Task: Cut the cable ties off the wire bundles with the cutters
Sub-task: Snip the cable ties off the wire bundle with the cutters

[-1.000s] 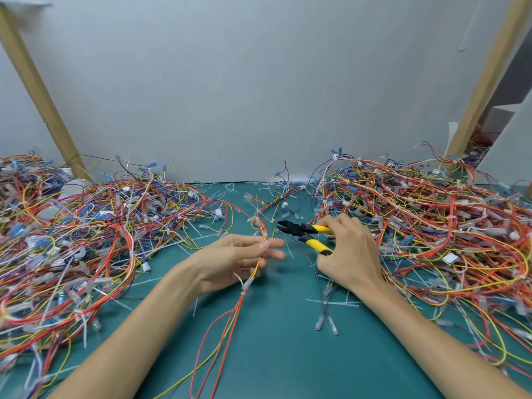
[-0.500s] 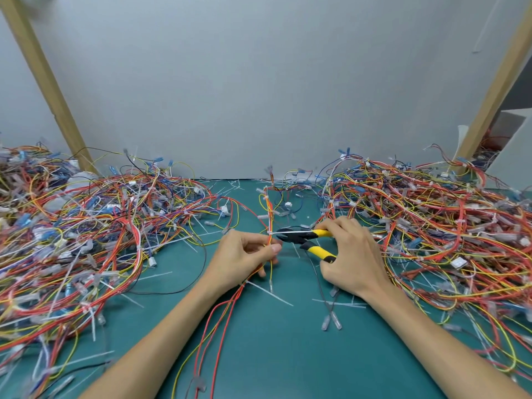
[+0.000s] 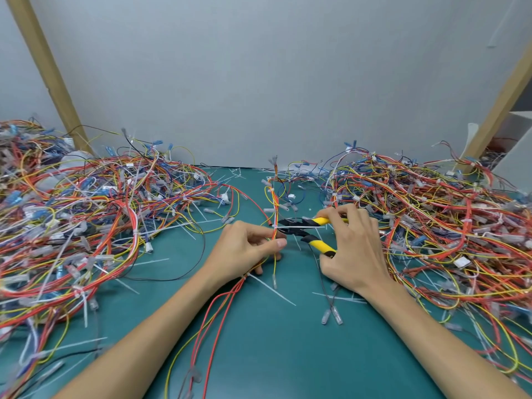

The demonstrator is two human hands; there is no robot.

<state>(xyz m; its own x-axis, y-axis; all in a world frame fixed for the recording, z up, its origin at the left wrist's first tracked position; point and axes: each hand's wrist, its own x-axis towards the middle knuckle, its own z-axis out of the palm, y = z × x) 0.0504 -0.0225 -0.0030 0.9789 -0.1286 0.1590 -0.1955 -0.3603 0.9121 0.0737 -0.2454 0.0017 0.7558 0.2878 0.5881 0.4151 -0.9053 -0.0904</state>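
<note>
**Operator:** Where is the work item?

**Supervisor:** The wire bundle (image 3: 275, 203) is near the middle of the table (image 3: 259, 341), between the left pile (image 3: 86, 220) and the right pile (image 3: 431, 226). The left hand (image 3: 247, 251) pinches it between thumb and fingers. Its long axis runs from the near edge toward the far edge, and the part above the pinch rises from the hand.

**Operator:** And the target?

**Supervisor:** The white cable tie (image 3: 277, 226) wraps the bundle just above the left thumb. Its tail points right, across the bundle axis.

**Operator:** Tool position?

**Supervisor:** The right hand (image 3: 351, 249) is closed around the yellow handles of the cutters (image 3: 305, 230). The tool lies crosswise to the bundle with its black head pointing left. The jaws stand slightly apart, with their tips at the tie.

**Operator:** What does the cut depend on?

**Supervisor:** In my judgement, on the right angle between tool and bundle. The tie lies directly left of the right hand. The blades should take only the strap, because the wires and the left fingertips are just beside it.
</note>
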